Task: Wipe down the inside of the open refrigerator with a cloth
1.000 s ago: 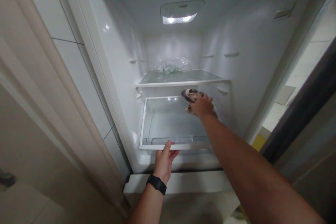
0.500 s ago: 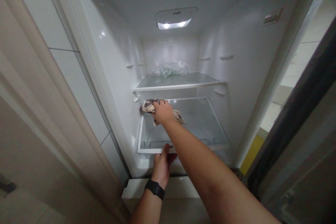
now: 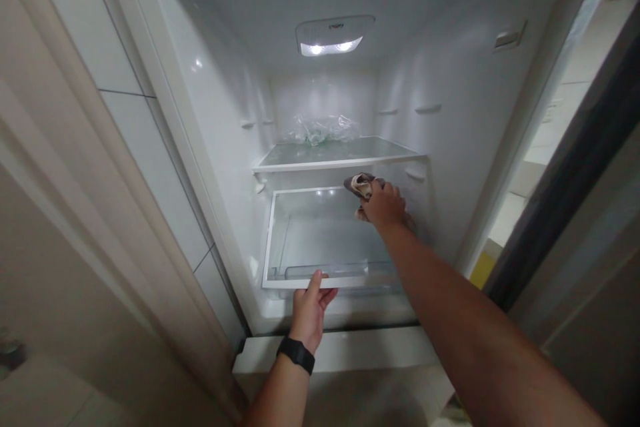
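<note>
I look into an open, lit fridge. My right hand [image 3: 384, 205] is closed on a crumpled beige and grey cloth [image 3: 361, 183] and presses it on the right rear part of the lower glass shelf [image 3: 320, 233]. My left hand [image 3: 311, 310], with a black watch at the wrist, grips the white front edge of that same shelf, thumb on top and fingers curled beneath.
An upper glass shelf [image 3: 340, 153] carries a crumpled clear plastic bag [image 3: 323, 128] at the back. A ceiling lamp [image 3: 330, 47] shines above. A clear drawer [image 3: 330, 271] shows under the lower shelf. The dark fridge door [image 3: 575, 173] stands open at right, a tiled wall at left.
My right hand swept the cloth from the shelf's right side to its left rear corner and back to the right. The left hand stayed on the front edge.
</note>
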Tool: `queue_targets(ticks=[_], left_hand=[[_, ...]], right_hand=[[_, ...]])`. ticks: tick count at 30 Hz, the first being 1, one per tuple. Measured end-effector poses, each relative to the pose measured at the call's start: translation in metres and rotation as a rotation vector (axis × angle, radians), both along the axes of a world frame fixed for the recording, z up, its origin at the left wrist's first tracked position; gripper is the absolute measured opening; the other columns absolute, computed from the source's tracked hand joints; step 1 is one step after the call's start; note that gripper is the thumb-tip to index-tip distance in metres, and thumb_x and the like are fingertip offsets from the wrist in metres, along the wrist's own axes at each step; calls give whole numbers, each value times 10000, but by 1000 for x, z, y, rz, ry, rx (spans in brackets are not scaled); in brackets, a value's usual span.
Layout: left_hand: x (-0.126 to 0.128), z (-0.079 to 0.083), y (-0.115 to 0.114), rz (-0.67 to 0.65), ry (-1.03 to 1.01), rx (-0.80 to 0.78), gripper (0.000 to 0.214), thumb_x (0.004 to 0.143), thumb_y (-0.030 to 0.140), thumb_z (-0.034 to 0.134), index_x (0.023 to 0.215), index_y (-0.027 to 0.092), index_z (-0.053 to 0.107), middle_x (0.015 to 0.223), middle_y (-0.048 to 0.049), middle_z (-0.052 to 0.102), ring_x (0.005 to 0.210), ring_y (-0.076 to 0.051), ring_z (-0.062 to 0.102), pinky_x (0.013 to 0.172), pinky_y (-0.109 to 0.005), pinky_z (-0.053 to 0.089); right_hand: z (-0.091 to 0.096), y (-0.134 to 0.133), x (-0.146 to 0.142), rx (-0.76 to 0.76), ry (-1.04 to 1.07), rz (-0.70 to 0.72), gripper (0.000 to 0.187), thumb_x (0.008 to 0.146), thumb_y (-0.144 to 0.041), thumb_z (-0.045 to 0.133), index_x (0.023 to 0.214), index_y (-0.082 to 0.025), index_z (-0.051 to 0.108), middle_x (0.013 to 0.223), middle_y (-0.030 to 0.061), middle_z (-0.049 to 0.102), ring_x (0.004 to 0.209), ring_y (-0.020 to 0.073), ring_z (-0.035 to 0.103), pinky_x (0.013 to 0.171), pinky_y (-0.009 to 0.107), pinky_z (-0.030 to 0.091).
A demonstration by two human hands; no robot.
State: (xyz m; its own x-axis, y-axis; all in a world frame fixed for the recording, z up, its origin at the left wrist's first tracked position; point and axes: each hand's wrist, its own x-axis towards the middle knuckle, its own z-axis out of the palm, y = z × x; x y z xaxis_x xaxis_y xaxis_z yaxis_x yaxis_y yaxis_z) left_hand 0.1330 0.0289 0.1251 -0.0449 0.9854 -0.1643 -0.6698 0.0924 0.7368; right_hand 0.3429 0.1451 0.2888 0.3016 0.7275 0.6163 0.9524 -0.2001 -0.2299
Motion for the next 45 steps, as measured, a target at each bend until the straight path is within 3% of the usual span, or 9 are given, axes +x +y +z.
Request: queue_targets(ticks=[8, 11, 14, 23, 26, 33, 36, 39, 45], left_hand=[[0, -2, 4, 14, 5, -8, 513, 674, 490, 939, 942, 99, 741, 884, -95, 785, 717, -160, 726, 721, -302, 649], [-1, -3, 4, 6, 4, -7, 506, 671, 478, 942, 947, 107, 738, 890, -86, 781, 718, -155, 721, 702, -291, 640], [-1, -2, 3, -2, 3, -2, 501, 687, 494, 929, 928, 99, 738, 859, -81, 774, 730, -161, 729, 723, -298, 651], [0, -2, 2, 2, -8, 6, 465, 721, 482, 914, 905, 93, 737, 879, -88, 768, 771, -177, 746, 826, -360, 684], [1, -3, 3, 6, -3, 5, 483, 725, 495, 908, 914, 87, 732, 859, -89, 762, 771, -179, 746, 806, -343, 677], [0, -3, 3, 3, 30, 9, 481, 725, 502, 902, 919, 93, 736, 837, -82, 764, 698, -151, 715, 707, -293, 633], [-1, -2, 3, -16, 38, 12, 469, 736, 489, 896, 947, 99, 742, 861, -85, 773, 697, -152, 713, 694, -297, 626], [-1, -1, 3, 0, 31, 13, 473, 728, 497, 900, 939, 107, 736, 873, -81, 775, 735, -156, 725, 715, -294, 634], [-1, -1, 2, -16, 12, 12, 498, 728, 508, 901, 921, 79, 739, 849, -101, 773, 771, -183, 749, 807, -337, 669]], right_hand=[[1, 16, -140, -52, -166, 392, 359, 913, -415, 676, 1244, -279, 642, 1302, 133, 640, 1223, 298, 533, 956, 407, 473], [1, 16, -162, -68, -192, 465, 373, 910, -436, 686, 1254, -305, 633, 1313, 104, 645, 1254, 284, 529, 971, 404, 476], [2, 14, -140, -74, -165, 414, 391, 903, -426, 693, 1267, -298, 626, 1309, 114, 640, 1247, 292, 534, 950, 400, 482], [1, -6, 15, -28, 44, -46, 476, 921, -415, 651, 1329, -187, 561, 1293, 195, 595, 1217, 364, 534, 900, 450, 483], [2, -2, 0, -23, 33, -1, 456, 926, -404, 641, 1313, -172, 570, 1304, 216, 588, 1236, 385, 526, 900, 467, 486], [0, 15, -139, -51, -142, 407, 385, 881, -417, 721, 1233, -291, 631, 1283, 105, 645, 1221, 293, 550, 956, 402, 476], [0, 17, -169, -67, -193, 521, 436, 870, -458, 738, 1269, -326, 623, 1325, 72, 642, 1267, 274, 533, 986, 388, 471], [5, 18, -146, -83, -176, 483, 436, 886, -436, 720, 1292, -313, 620, 1310, 86, 645, 1247, 276, 545, 974, 383, 474], [9, 6, -14, -63, -12, 90, 508, 938, -398, 636, 1382, -170, 544, 1327, 215, 579, 1226, 360, 518, 937, 443, 454]])
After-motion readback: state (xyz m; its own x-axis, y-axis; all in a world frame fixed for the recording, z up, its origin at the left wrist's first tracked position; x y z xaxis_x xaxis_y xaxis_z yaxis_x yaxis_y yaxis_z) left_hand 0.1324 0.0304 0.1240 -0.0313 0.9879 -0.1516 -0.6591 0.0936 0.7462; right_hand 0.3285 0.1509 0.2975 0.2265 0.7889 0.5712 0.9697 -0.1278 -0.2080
